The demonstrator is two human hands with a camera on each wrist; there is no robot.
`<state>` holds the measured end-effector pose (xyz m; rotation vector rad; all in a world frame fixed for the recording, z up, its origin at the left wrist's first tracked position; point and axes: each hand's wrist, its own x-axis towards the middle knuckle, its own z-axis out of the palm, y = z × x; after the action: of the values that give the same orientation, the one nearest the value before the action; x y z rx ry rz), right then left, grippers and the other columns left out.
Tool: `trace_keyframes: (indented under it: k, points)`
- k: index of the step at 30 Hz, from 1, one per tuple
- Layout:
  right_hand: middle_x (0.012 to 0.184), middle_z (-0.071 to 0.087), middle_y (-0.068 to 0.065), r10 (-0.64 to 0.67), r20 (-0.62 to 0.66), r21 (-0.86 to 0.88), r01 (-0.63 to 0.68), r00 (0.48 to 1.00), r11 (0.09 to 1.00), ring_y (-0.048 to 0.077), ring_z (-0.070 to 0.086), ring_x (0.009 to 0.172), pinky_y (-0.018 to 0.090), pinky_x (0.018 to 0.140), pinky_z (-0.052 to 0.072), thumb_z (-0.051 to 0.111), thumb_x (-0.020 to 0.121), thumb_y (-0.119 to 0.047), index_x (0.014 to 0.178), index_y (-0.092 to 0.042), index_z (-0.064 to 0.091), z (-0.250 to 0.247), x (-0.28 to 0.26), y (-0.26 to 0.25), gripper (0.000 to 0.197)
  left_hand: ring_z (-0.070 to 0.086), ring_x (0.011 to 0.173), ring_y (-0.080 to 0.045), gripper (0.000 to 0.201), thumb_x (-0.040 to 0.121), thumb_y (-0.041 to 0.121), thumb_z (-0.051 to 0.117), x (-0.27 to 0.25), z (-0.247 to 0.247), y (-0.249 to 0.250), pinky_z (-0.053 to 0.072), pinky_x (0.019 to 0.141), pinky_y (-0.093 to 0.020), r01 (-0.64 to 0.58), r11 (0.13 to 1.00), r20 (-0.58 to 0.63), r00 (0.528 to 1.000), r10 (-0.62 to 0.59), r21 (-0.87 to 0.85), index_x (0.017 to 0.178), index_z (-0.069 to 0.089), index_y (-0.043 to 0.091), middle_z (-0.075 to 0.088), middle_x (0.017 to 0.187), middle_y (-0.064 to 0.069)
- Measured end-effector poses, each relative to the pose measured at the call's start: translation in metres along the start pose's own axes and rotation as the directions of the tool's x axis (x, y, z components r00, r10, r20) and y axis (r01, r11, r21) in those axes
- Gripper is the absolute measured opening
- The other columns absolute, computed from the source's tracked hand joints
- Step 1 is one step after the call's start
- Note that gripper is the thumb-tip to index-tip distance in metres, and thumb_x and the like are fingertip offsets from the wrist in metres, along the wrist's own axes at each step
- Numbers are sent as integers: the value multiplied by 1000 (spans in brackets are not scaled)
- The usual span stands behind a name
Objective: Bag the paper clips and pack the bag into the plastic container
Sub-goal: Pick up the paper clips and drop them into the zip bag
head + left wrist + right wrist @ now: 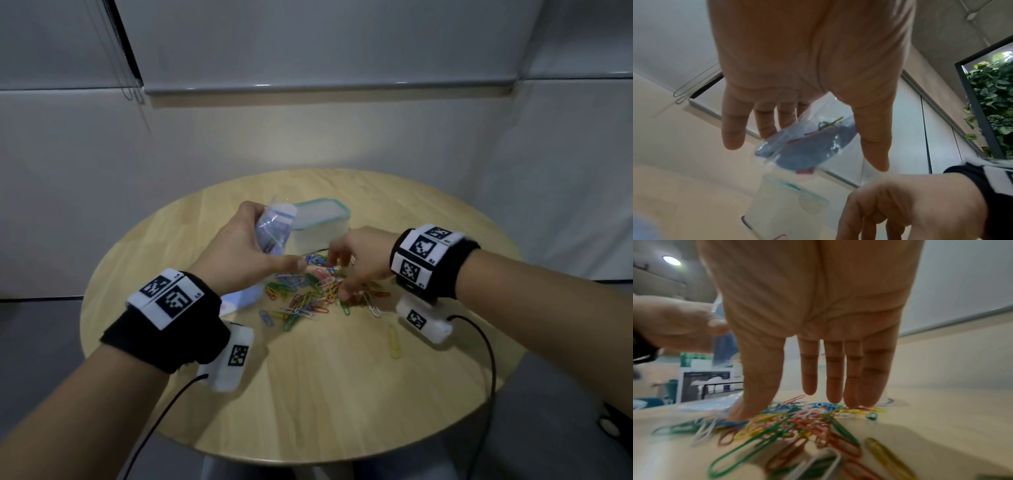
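My left hand holds a clear zip bag with a blue seal up above the table, thumb on one side and fingers on the other. In the left wrist view the bag has a few paper clips inside. A pile of coloured paper clips lies mid-table. My right hand reaches down onto the pile, its fingers straight and spread with the tips touching the clips. The plastic container, with its teal-rimmed lid on, stands just behind the bag.
A flat packet of spare bags lies under my left wrist, beside the pile. One yellow clip sits apart, nearer me. The round wooden table stands against a white wall. Cables trail from both wrist cameras.
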<state>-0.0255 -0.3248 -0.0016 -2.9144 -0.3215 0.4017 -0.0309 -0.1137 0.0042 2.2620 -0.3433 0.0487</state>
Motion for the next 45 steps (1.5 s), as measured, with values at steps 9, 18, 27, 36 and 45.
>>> trace_keyframes:
  k: [9, 18, 27, 36, 45]
  points:
    - [81, 64, -1, -107, 0, -120, 107, 994, 987, 19, 57, 74, 24, 62, 43, 81, 67, -12, 91, -17, 70, 17, 11, -17, 27, 50, 70, 3, 72, 63, 36, 90, 1, -4, -3, 33, 53, -18, 20, 999, 6, 1000, -20, 42, 116, 42, 22, 53, 86, 14]
    - [55, 65, 4, 59, -251, 588, 104, 966, 802, 12, 59, 44, 22, 48, 53, 78, 68, 4, 73, -4, 69, -36, -10, 2, 13, 55, 80, -6, 90, 57, 43, 91, 2, 9, 6, 39, 57, -24, 18, 997, 135, 990, -28, 80, 125, 37, 18, 57, 95, 7]
    - [65, 73, 2, 227, -374, 838, 223, 899, 498, 10, 59, 49, 17, 44, 37, 83, 63, -11, 69, -15, 67, -79, -27, -16, 17, 59, 85, -11, 88, 53, 45, 93, 7, 30, 31, 44, 58, -24, -42, 999, 81, 996, 40, 24, 115, 35, 21, 58, 103, 3]
    - [53, 55, 0, 161, -377, 696, 165, 912, 698, 12, 42, 49, 22, 44, 31, 84, 65, -22, 73, -9, 75, -63, -28, -19, 18, 59, 101, -22, 93, 44, 54, 92, 6, 35, 31, 53, 77, -40, -21, 998, -3, 1000, 21, 62, 114, 37, 25, 57, 112, 1]
    - [64, 58, 2, 52, -322, 653, 181, 945, 735, 10, 47, 43, 22, 42, 36, 74, 78, -13, 93, -12, 66, -73, -34, -16, 16, 59, 79, -7, 85, 56, 38, 93, 2, 31, 35, 41, 56, -24, -12, 1000, 56, 998, 14, -23, 118, 37, 20, 60, 101, 0]
